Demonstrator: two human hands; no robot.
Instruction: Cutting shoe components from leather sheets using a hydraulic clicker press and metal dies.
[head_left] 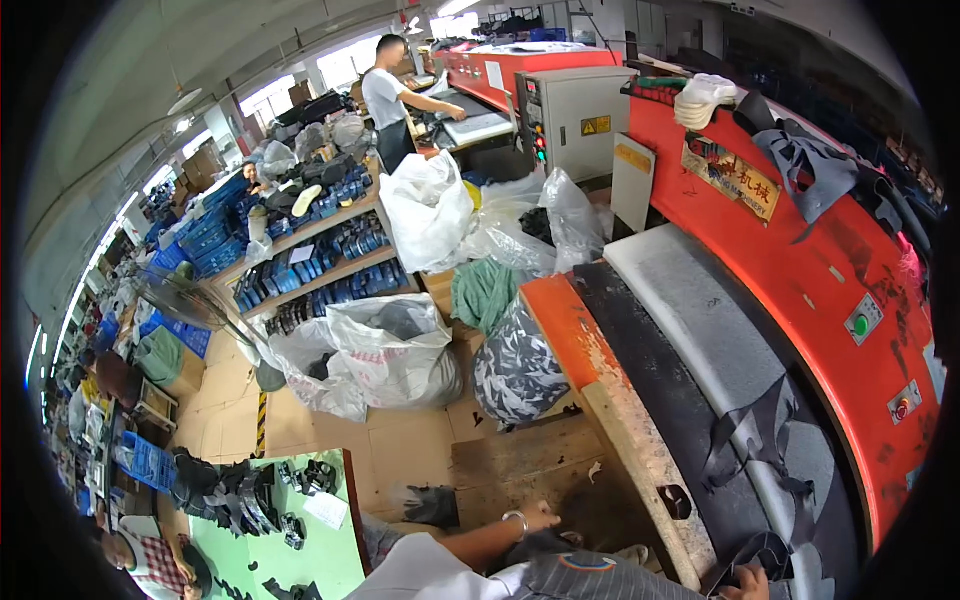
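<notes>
My left hand, with a bracelet at the wrist, hovers above the wooden floor boards beside the machine's front. Its fingers are curled, and nothing shows in them. My right hand is at the lower edge, over the machine's dark bed, partly cut off by the frame. Its fingers are bent against a piece of black sheet material. More cut black sheet, with slits and narrow strips, lies across the grey and black belt of the large red machine.
A worn wooden edge borders the belt. White sacks and a patterned bag stand on the floor. A green table holds black pieces at lower left. Behind, a person works at another red machine. Shelves hold blue-black stacks.
</notes>
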